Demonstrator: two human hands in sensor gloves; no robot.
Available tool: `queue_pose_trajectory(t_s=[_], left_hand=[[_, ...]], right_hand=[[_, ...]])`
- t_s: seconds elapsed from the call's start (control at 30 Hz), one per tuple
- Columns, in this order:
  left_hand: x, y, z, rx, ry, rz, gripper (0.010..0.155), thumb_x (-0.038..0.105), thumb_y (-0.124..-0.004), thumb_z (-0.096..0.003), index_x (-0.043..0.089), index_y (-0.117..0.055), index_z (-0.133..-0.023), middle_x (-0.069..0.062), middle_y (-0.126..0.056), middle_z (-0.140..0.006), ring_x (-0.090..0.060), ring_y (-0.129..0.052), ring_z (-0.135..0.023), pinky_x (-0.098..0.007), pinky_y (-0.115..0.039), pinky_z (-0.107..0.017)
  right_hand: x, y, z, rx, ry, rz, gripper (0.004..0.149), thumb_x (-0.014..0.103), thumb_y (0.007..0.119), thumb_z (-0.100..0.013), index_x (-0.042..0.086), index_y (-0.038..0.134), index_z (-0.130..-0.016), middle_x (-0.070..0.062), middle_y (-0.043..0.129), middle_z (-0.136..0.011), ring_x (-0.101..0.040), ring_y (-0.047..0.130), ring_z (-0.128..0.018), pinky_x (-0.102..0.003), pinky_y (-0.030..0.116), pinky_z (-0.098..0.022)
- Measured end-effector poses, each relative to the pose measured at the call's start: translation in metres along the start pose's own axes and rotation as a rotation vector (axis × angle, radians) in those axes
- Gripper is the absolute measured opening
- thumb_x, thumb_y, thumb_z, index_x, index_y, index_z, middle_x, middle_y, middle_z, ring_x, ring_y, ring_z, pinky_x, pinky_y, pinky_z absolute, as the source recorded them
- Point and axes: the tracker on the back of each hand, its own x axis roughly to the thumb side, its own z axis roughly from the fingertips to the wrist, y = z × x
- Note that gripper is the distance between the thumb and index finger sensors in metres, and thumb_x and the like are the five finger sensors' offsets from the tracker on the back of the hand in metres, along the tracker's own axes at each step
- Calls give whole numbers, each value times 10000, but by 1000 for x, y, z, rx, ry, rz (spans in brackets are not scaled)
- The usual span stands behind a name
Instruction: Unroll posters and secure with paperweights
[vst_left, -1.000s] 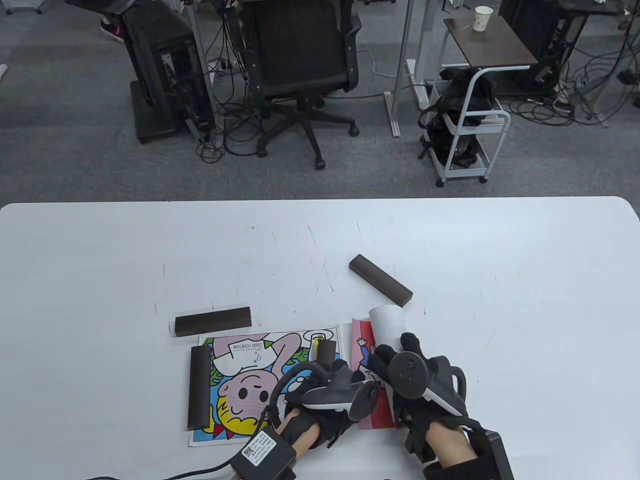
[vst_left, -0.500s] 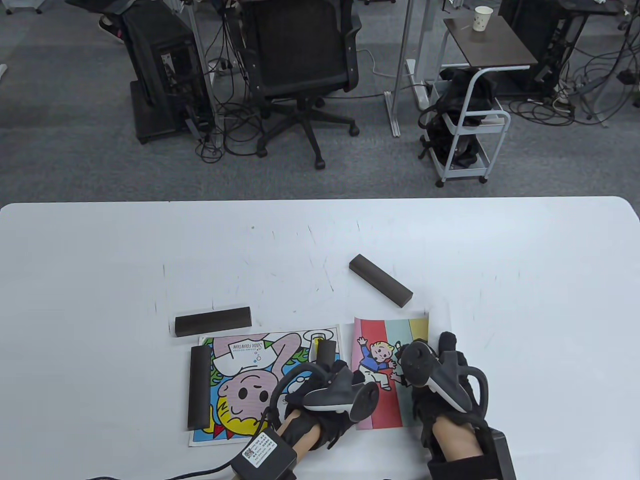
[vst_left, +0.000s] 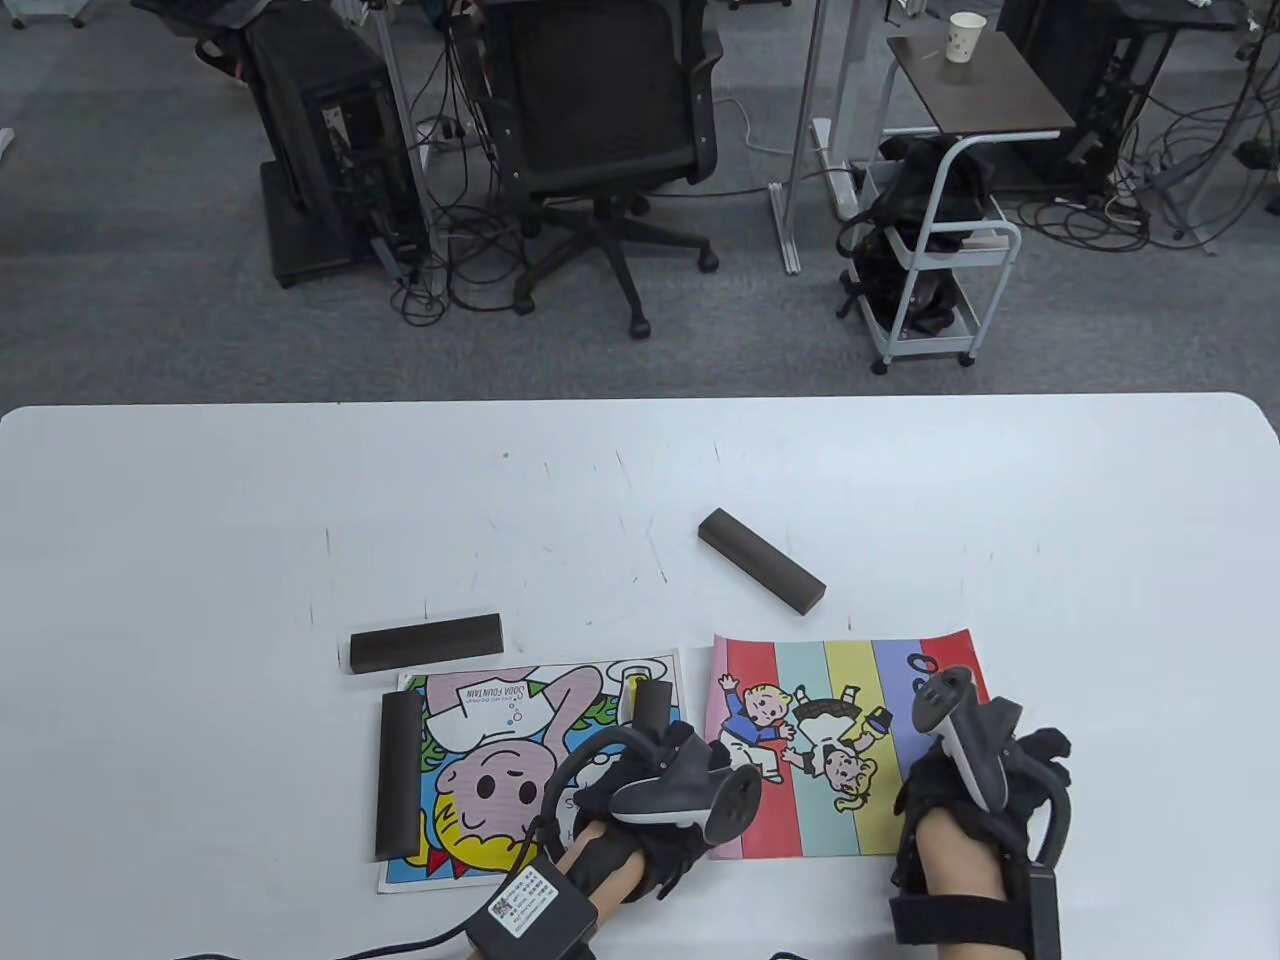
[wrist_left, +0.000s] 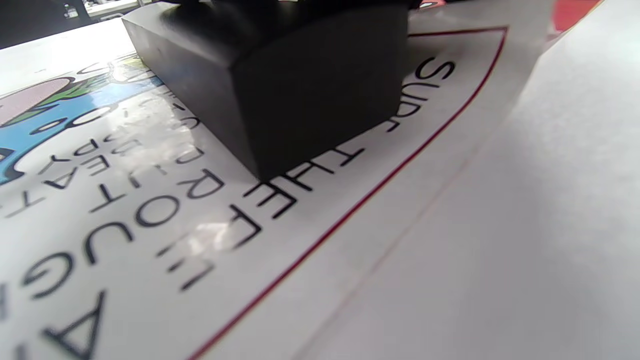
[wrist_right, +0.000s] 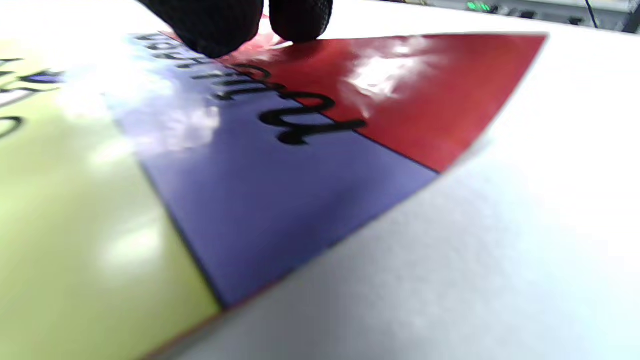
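Note:
The cartoon poster (vst_left: 500, 760) lies flat with a dark paperweight (vst_left: 398, 775) on its left edge. A second paperweight (vst_left: 652, 700) lies on its right edge, seen close in the left wrist view (wrist_left: 280, 85). My left hand (vst_left: 665, 775) rests on top of that block, by the left edge of the striped poster (vst_left: 810, 740). The striped poster is spread out flat. My right hand (vst_left: 975, 790) presses its right end, with fingertips (wrist_right: 220, 25) on the red and purple stripes. That edge (wrist_right: 450, 165) lifts slightly off the table.
Two loose dark paperweights lie on the white table (vst_left: 200, 520): one (vst_left: 425, 642) just above the cartoon poster, one (vst_left: 762, 572) tilted just above the striped poster. Chairs, a cart and cables stand on the floor beyond the far edge.
My right hand has slid right across the striped poster, unrolling it from a curled tube to its full width. My left hand has stayed in place.

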Motion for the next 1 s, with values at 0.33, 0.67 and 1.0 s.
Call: queue_pose_trajectory(t_s=[0.33, 0.67, 1.0], left_hand=[[0, 2, -1, -9, 1, 8, 561, 535, -597, -455, 405, -549, -999, 128, -469, -1140, -293, -417, -1105, -555, -456, -763], [-61, 40, 16, 170, 88, 140, 623, 549, -639, -445, 361, -555, -1034, 62, -528, -1145, -288, -495, -1088, -541, -495, -758], [-210, 12, 0, -24, 600, 83, 706, 487, -764, -415, 300, -512, -1048, -19, -506, -1135, -322, -545, -1068, -531, -553, -740]], right_hand=[[-14, 11, -10, 76, 35, -60, 619, 380, 666, -460, 333, 354, -993, 24, 250, -1142, -479, 285, -1031, -655, 287, -731], [-12, 12, -7, 60, 43, -35, 616, 368, 635, -453, 331, 340, -993, 20, 238, -1143, -471, 291, -1032, -655, 279, -734], [-13, 12, -7, 70, 47, -50, 616, 372, 640, -453, 341, 341, -991, 29, 235, -1143, -463, 284, -1034, -654, 270, -734]])
